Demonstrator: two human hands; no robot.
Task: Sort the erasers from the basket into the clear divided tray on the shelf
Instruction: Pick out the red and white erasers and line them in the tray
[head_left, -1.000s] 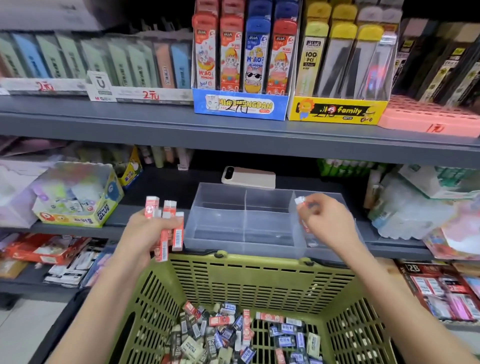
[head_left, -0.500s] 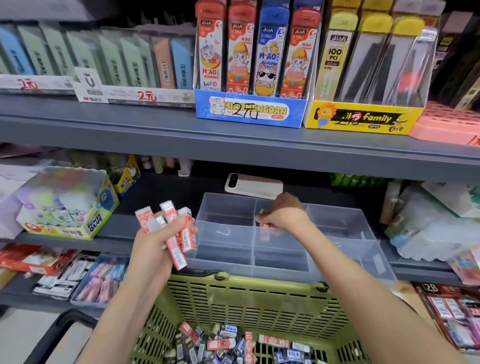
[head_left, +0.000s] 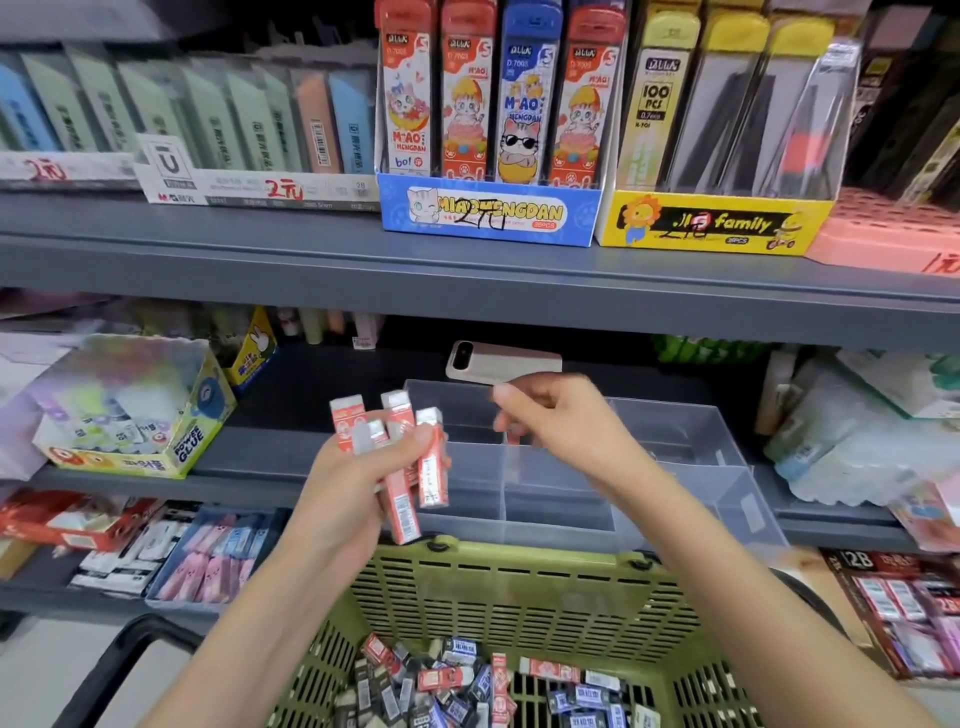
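Clearly early: heaped in the green slotted plastic basket (head_left: 519, 587), many wrapped erasers (head_left: 467, 686) left unsorted. Above the basket, left hand (head_left: 358, 478) clamped on a fan of red-sleeved erasers (head_left: 415, 467). Beyond the basket, right hand (head_left: 566, 421) over the clear divided plastic tray (head_left: 675, 441), loosely curled; contents impossible to tell. Tray compartments mostly bare.

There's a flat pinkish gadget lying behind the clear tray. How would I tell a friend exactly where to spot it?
Start at the grey middle shelf, where the clear divided tray sits above the green basket. Just behind the tray's back wall, beyond the right hand, lies the phone. It is a plain pale-pink slab with a dark camera window at its left end, unlike the printed stationery boxes around it.
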